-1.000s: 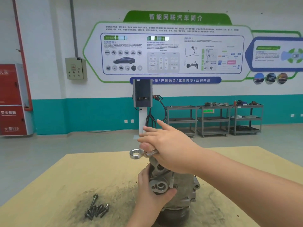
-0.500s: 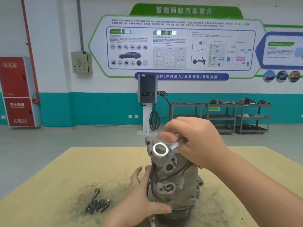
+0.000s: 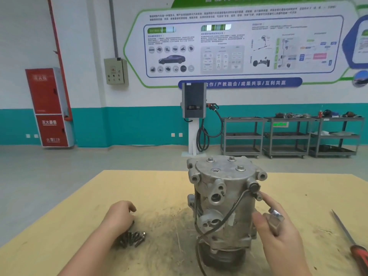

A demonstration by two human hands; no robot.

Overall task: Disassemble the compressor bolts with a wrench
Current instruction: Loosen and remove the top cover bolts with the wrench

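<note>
The compressor (image 3: 225, 204) is a grey cast-metal cylinder standing upright on its pulley end, a little right of the middle of the bench (image 3: 79, 226). Its flat top cover faces up and carries three hex bolts (image 3: 240, 168), seated at about 11, 12 and 2 o'clock around a small central port. Ears with holes jut from the rim, and a black cable loops down its front. The loose bolts (image 3: 132, 238), dark and short, lie in a tight heap on the bench at 9 o'clock from the compressor, well apart from it. The wrench (image 3: 274, 219), shiny metal, is beside the compressor at 3 o'clock; motion blur hides its shape.
</note>
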